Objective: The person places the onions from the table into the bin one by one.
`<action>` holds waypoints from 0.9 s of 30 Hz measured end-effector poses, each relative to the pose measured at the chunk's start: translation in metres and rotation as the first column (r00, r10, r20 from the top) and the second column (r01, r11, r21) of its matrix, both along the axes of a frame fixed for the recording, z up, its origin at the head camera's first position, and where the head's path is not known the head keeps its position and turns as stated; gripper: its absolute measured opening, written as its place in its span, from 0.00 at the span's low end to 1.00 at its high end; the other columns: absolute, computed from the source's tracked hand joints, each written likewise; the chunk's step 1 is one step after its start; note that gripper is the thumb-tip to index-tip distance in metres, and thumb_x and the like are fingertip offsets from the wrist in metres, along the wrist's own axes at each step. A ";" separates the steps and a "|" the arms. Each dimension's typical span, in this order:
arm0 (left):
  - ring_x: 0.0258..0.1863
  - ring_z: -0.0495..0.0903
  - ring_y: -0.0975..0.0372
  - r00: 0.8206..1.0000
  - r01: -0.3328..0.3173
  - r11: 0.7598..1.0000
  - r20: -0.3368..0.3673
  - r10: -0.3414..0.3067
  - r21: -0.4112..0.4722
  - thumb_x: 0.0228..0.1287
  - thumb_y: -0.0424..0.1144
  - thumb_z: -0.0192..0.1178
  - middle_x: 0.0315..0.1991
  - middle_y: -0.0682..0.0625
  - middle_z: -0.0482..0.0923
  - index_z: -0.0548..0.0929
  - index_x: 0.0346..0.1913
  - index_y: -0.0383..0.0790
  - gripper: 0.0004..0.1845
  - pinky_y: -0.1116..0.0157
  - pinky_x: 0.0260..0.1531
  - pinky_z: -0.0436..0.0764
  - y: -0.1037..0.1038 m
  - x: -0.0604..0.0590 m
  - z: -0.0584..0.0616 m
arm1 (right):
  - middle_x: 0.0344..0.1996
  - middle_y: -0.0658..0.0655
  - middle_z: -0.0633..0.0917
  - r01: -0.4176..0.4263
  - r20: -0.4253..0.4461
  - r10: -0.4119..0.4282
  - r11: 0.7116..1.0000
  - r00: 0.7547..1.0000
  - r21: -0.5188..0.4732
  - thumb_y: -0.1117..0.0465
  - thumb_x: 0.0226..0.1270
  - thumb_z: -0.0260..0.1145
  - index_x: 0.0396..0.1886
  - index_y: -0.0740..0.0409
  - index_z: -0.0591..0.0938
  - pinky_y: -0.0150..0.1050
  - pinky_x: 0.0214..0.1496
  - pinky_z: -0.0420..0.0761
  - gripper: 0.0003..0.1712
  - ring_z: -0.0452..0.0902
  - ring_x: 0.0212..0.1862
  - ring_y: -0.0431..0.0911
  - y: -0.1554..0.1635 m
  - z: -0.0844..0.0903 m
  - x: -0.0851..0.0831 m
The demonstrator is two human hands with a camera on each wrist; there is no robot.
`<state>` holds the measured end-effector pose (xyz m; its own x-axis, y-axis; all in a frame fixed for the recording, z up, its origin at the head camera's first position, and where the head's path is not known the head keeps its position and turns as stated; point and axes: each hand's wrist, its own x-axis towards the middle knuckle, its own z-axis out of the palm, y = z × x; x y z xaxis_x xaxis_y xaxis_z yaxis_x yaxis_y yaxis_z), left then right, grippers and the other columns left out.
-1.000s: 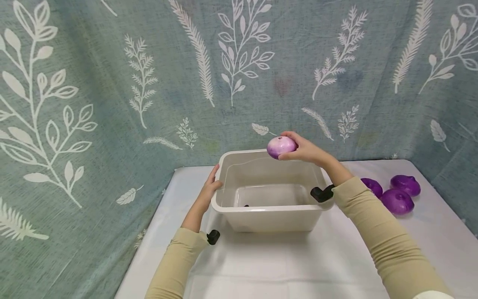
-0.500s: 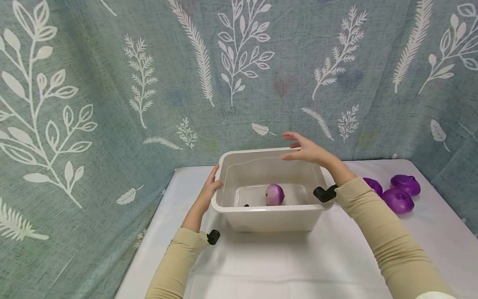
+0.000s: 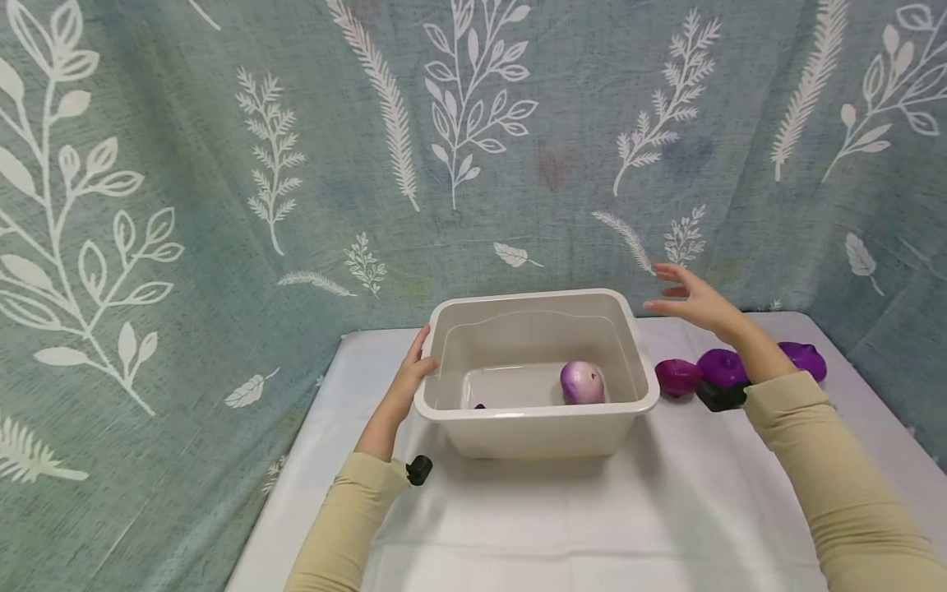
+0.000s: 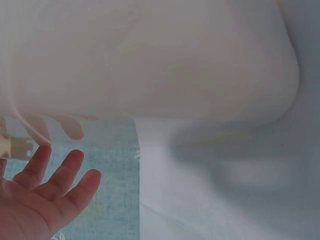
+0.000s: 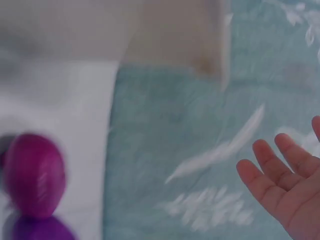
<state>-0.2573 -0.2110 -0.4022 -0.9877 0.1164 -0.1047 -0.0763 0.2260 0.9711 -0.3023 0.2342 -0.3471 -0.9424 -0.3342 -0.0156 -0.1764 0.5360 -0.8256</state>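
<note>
Resting in the white bin (image 3: 444,407) at about 4 o'clock, the pale purple onion (image 3: 582,382) looks light, firm and smooth-skinned, best cupped around its middle. Left hand (image 3: 409,384) touches the rim, fingers straight; right hand (image 3: 695,302) hovers spread, empty.

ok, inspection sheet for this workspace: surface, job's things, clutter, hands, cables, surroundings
Surface: table under a white cloth.
Job's things: one pale purple onion lies in the white tub; three darker purple onions lie on the cloth to the tub's right.
Clutter: a small dark bit on the tub floor, too small to tell.
Hands: left hand rests on the tub's left rim; right hand is open in the air above the loose onions, holding nothing.
Cables: nothing seen.
Surroundings: teal leaf-print fabric backdrop behind and at both sides.
</note>
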 end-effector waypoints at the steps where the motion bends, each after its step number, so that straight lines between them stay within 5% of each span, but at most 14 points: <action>1: 0.71 0.34 0.50 1.000 -0.004 1.000 0.003 0.004 0.005 0.58 0.31 0.43 0.73 0.47 0.33 0.44 0.73 0.50 0.40 0.45 0.64 0.47 -0.001 -0.002 -0.002 | 0.70 0.67 0.48 0.010 0.010 -0.010 1.000 1.000 0.002 0.49 0.62 0.60 0.73 0.57 0.42 0.65 0.58 0.58 0.49 0.48 0.67 0.66 0.007 -0.006 0.002; 7: 0.71 0.36 0.52 1.000 -0.016 0.999 -0.028 0.015 -0.036 0.56 0.35 0.44 0.73 0.49 0.35 0.45 0.73 0.56 0.40 0.44 0.63 0.50 -0.009 -0.013 -0.021 | 0.69 0.70 0.48 0.047 0.052 -0.048 0.999 0.998 0.012 0.49 0.62 0.59 0.72 0.60 0.41 0.64 0.58 0.60 0.49 0.48 0.66 0.67 0.032 -0.047 0.014; 14: 0.70 0.42 0.47 1.000 0.015 1.000 -0.007 -0.015 -0.008 0.57 0.32 0.42 0.73 0.43 0.34 0.42 0.73 0.48 0.40 0.45 0.63 0.52 -0.001 0.002 0.002 | 0.67 0.74 0.51 0.099 0.051 -0.100 0.995 0.994 0.015 0.50 0.61 0.60 0.70 0.66 0.47 0.64 0.59 0.59 0.48 0.49 0.64 0.71 0.036 -0.097 0.023; 27: 0.69 0.46 0.46 1.000 0.015 1.000 0.004 -0.015 -0.006 0.59 0.32 0.42 0.73 0.43 0.34 0.41 0.73 0.49 0.40 0.45 0.62 0.54 0.000 0.001 0.001 | 0.64 0.77 0.55 0.185 0.039 -0.185 0.983 0.982 -0.001 0.51 0.57 0.65 0.68 0.68 0.54 0.64 0.61 0.54 0.47 0.50 0.64 0.70 0.036 -0.155 0.024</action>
